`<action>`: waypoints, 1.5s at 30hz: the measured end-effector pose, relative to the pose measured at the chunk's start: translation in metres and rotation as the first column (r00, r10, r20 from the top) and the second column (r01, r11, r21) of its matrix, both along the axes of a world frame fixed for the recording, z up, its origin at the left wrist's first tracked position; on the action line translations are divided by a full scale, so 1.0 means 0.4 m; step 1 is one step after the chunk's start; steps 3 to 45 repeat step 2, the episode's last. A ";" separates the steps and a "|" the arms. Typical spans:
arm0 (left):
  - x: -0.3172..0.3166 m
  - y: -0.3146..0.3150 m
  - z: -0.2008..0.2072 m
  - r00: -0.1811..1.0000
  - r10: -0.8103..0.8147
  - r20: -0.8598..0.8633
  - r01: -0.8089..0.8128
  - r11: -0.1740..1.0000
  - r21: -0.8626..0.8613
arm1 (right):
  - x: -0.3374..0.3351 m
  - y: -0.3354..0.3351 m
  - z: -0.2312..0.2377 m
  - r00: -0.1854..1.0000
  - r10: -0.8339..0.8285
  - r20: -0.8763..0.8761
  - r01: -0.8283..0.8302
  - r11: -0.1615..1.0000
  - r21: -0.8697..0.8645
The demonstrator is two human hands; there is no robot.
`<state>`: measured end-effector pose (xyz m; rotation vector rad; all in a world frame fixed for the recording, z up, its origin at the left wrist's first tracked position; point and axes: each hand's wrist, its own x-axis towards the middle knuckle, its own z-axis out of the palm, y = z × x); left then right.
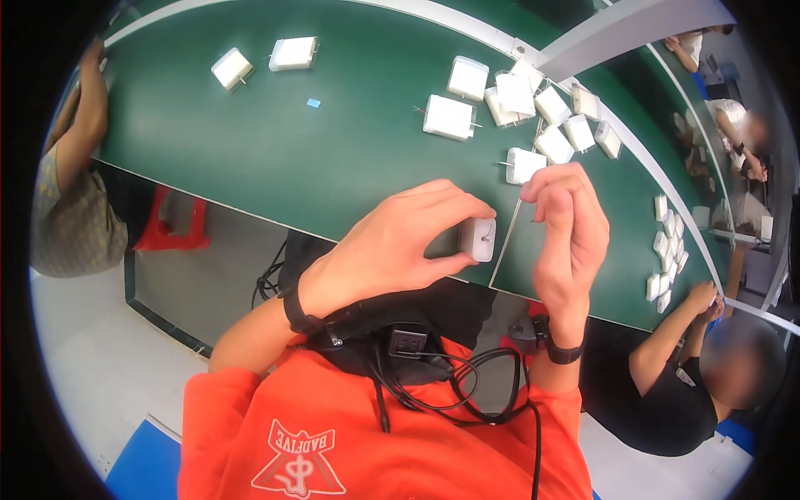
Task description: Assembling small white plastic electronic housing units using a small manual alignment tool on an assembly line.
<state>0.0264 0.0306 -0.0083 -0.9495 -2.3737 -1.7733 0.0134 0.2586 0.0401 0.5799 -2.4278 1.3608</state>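
My left hand point(408, 233) grips a small white rectangular block point(482, 239) between thumb and fingers, just above the near edge of the green table. A small dark hook-like bit shows on the block's end. To the right of it, my right hand point(571, 229) is raised with its fingers curled into a pinch; what lies between the fingertips is too small to make out. Just beyond the right fingertips lies another white block point(525, 166) with a thin pin sticking out of its left side.
Several white blocks point(554, 144) cluster at the table's far right. Two more, including one block point(293, 53), and a blue scrap point(313, 103) lie far left. A co-worker point(679, 375) sits at right near another group of blocks point(667, 250); another person point(79, 183) sits left by a red stool point(173, 221).
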 end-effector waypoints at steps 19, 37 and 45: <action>-0.002 -0.005 -0.004 1.000 -0.007 -0.007 0.007 1.000 0.002 | 0.012 0.019 -0.009 0.975 0.194 0.112 -0.181 0.977 -0.115; -0.002 -0.005 -0.004 1.000 -0.007 -0.007 0.007 1.000 0.002 | 0.012 0.019 -0.009 0.975 0.194 0.112 -0.181 0.977 -0.115; -0.002 -0.005 -0.004 1.000 -0.007 -0.007 0.007 1.000 0.002 | 0.012 0.019 -0.009 0.975 0.194 0.112 -0.181 0.977 -0.115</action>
